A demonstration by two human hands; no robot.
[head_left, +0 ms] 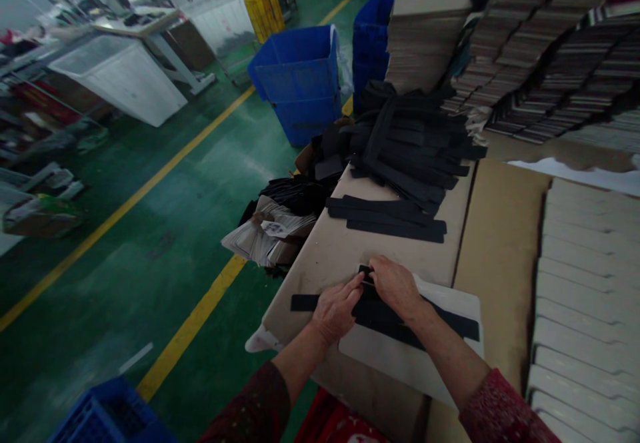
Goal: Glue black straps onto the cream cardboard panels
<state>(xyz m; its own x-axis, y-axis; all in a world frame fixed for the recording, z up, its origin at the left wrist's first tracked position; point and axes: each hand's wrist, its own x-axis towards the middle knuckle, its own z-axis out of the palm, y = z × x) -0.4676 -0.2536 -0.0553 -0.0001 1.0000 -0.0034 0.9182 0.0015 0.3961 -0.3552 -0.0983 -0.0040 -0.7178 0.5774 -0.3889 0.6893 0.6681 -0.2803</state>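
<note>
My left hand (337, 308) is palm down over a black strip (303, 303) near the table's left side, its fingers closed together and their tips on the dark material. Close beside it, my right hand (396, 286) pinches the end of a small black piece (367, 272) with bent fingers. Beneath both hands, a white panel (383, 355) lies on the table with another long black strip (457, 322) across it. My fingers partly cover the strips, so where one ends and another begins is hidden.
Loose black strips (387, 213) lie ahead, with a larger black pile (410, 140) behind. White panels (585, 310) overlap in a row at right. Tall stacks (530, 30) stand at the back. Blue bins (300, 73) and a bundle (267, 233) are beside the table.
</note>
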